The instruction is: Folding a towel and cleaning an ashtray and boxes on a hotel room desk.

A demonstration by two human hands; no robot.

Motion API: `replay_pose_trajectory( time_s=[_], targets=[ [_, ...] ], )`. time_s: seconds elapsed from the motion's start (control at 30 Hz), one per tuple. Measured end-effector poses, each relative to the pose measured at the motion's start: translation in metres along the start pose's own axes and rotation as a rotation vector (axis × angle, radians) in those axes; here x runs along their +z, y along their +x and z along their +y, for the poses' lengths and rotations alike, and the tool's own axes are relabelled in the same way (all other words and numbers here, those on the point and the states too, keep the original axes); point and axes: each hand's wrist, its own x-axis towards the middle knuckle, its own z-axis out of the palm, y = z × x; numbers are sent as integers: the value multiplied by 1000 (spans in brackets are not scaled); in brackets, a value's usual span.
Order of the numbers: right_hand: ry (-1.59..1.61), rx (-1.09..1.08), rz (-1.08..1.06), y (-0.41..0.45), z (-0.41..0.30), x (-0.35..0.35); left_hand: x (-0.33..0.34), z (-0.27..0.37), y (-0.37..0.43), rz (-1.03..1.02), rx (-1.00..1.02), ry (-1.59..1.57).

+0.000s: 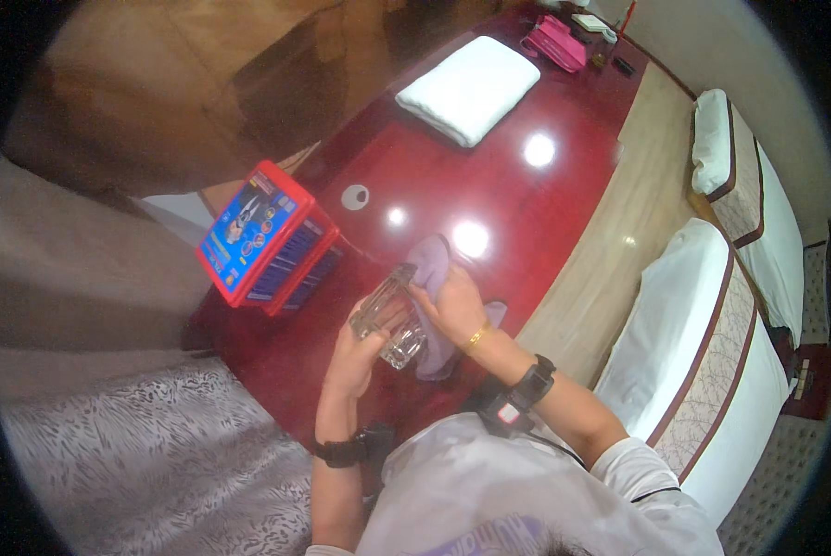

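Observation:
A clear glass mug [391,313] is tilted in front of my chest, above the dark red glossy table [526,208]. My left hand [357,351] grips it by its left side, with the thumb near the thick base. In my right hand [457,304] is a purple cloth [432,260], bunched along the mug's right side and rim. Part of the cloth hangs below the hand, and a corner shows beyond the wrist. My right palm and the cloth hide some of the mug's far side.
Left of my hands stands a red plastic case [257,240] with a blue printed label. A folded white towel [471,90] lies farther back, beyond a round cable grommet [355,197]. A pink bag [556,43] rests at the far end. Beds [686,333] line the right; a patterned curtain [144,445] hangs at left.

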Motion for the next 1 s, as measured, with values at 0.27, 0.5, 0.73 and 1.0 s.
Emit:
replay_pose_trajectory(
  time_s=[0.27,0.5,0.73,1.0],
  targets=[
    [72,24,-116,0,1,-8,5,-10,4,122,20,-118],
    [924,692,-257,-38,6,36,4,1,12,136,157,-354],
    [1770,788,-29,-17,16,19,18,1,9,111,226,-373],
    [1534,604,3,-13,2,23,23,-15,6,102,235,-291]
  ],
)
